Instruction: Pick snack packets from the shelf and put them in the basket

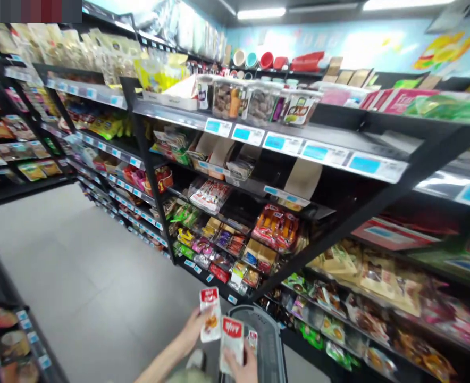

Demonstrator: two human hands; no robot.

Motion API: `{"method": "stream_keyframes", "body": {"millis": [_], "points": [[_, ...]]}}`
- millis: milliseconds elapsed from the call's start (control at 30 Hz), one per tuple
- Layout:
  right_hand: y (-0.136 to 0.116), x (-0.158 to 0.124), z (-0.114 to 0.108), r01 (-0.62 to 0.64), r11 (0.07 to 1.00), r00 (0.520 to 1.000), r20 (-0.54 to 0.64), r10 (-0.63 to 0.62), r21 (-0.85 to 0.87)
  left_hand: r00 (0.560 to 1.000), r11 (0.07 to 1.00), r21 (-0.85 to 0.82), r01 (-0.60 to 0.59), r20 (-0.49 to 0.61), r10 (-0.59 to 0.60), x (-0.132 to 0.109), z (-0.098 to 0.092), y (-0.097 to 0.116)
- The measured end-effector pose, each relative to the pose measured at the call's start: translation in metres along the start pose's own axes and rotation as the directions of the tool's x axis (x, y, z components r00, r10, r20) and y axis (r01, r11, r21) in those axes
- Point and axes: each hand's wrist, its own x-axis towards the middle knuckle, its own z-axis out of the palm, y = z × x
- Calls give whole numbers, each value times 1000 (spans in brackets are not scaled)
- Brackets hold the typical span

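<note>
A long black shelving unit (pixel 350 215) is running across the view, its lower edge meeting the grey floor (pixel 99 276). A dark grey basket (pixel 269 351) is sitting near that lower edge. Clear tubs (pixel 265 101) are lining the front edge of the upper shelf, and a red-and-orange multipack (pixel 277 227) is resting on a shelf below. The right hand (pixel 245 367) is reaching in over the basket's left edge, its fingers closing around the lower part of a white-and-red packet (pixel 232 335). The left hand (pixel 193 327) is hovering outside that edge, fingers gripping the left side of a similar, smaller-looking packet (pixel 210 314) (its fine print is blurring). Blue-and-white price labels (pixel 249 134) are following the upper shelf's front edge.
</note>
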Motion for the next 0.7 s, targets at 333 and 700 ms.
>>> {"method": "stream_keyframes", "body": {"millis": [333,700], "points": [[-54,-12,7,-119,928,991,-11,132,354,920,907,234,-351,264,288,2,7,64],[-78,-15,-9,-85,827,984,-81,156,556,845,803,391,-450,478,240,-10,25,63]]}}
